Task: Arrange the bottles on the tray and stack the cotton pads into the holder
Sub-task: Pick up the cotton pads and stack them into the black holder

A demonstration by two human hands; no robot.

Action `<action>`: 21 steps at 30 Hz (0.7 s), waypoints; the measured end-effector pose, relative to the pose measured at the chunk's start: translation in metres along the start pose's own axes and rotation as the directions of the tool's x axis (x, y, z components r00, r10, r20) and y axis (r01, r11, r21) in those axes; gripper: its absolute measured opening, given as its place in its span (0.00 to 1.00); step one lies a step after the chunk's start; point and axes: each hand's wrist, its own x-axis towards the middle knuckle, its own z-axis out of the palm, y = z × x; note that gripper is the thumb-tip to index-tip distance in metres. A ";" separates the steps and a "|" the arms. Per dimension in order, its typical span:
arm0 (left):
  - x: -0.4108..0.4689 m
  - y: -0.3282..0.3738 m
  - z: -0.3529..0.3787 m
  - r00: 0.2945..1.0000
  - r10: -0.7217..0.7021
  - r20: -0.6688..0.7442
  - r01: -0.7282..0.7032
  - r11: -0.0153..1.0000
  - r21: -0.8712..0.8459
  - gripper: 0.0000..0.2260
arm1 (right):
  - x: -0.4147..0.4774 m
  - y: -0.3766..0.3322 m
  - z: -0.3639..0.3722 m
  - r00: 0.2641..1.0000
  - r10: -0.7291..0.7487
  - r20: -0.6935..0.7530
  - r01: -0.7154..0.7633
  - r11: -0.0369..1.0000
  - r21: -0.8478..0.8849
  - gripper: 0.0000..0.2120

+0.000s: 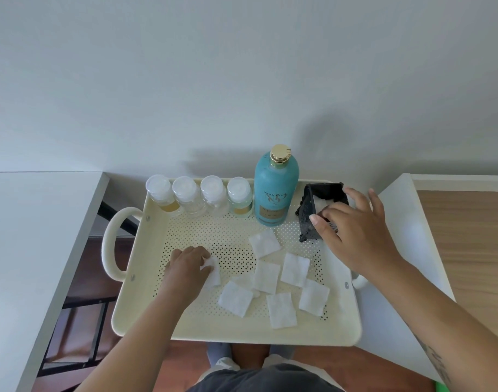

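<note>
A cream perforated tray [236, 332] holds several small clear bottles with white caps [198, 198] in a row along its far edge, and a tall teal bottle with a gold cap [274, 190] stands beside them. A black cotton pad holder [313, 219], tilted at the tray's far right corner, has white pads inside it. My right hand [355, 233] grips the holder's near side. Several square white cotton pads [266, 277] lie loose on the tray floor. My left hand [190, 268] pinches one cotton pad [212, 274] at the tray's middle left.
The tray has a looped handle [112, 244] on its left and rests across a gap between a white table on the left [30, 250] and a white surface on the right [397, 306]. A wall stands right behind the tray. Wooden floor and my feet show below.
</note>
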 end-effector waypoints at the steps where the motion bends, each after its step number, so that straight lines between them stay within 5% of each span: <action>1: 0.001 0.000 -0.001 1.000 -0.002 0.012 0.002 1.000 0.000 0.07 | 0.001 0.000 0.000 1.000 0.003 0.007 -0.003 1.000 -0.006 0.29; 6: 0.000 0.004 -0.011 1.000 0.028 -0.004 -0.028 0.990 -0.141 0.03 | -0.001 -0.003 0.000 1.000 0.018 0.009 -0.018 1.000 0.015 0.29; 9: -0.004 0.014 -0.024 1.000 0.013 0.002 -0.012 0.938 -0.347 0.04 | -0.005 -0.011 -0.010 0.985 0.029 -0.169 -0.015 0.996 0.089 0.19; 12: -0.007 0.034 -0.038 0.999 -0.001 0.045 0.027 0.823 -0.568 0.03 | -0.013 -0.033 -0.022 0.943 0.170 -0.286 -0.059 0.932 0.358 0.09; 15: -0.010 0.062 -0.049 0.990 0.080 0.114 0.031 0.671 -0.741 0.04 | -0.022 -0.059 -0.028 0.965 0.258 0.046 -0.208 0.644 0.737 0.06; 17: -0.011 0.081 -0.055 0.981 0.137 0.136 0.030 0.591 -0.806 0.03 | -0.026 -0.070 -0.029 0.925 0.217 0.311 -0.378 0.464 0.801 0.11; 21: -0.013 0.111 -0.057 0.958 0.225 0.180 0.049 0.486 -0.873 0.05 | -0.030 -0.075 -0.026 0.864 0.208 0.458 -0.494 0.181 0.850 0.06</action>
